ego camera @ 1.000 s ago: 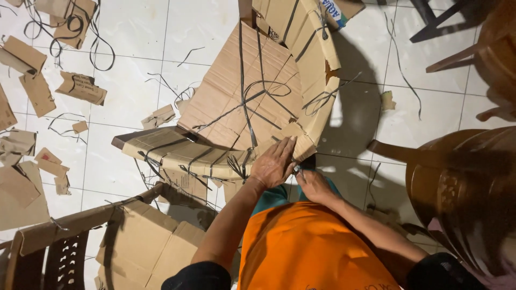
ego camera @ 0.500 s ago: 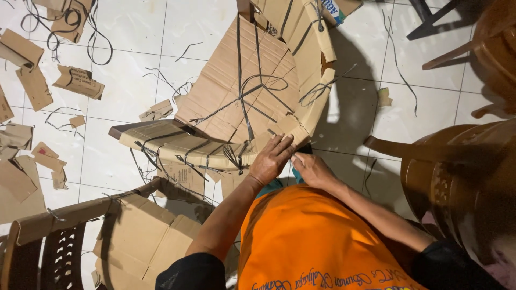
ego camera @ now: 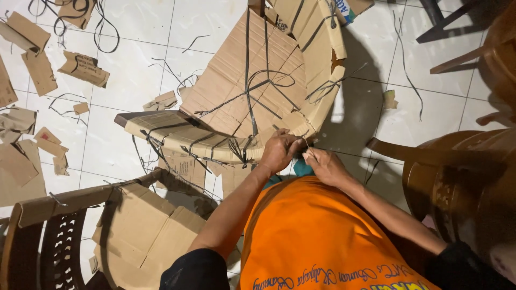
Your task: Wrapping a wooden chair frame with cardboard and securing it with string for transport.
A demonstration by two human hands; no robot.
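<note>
At the cardboard sheet's (ego camera: 258, 70) near edge, both hands meet.

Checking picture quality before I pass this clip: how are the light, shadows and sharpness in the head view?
Head view: even, warm indoor light; a dark shadow falls on the white floor tiles right of the strapped cardboard box; left hand and right hand are sharp, without motion blur; the brown plastic chair at right sits in deep shade; no strong glare on the tiles.
</note>
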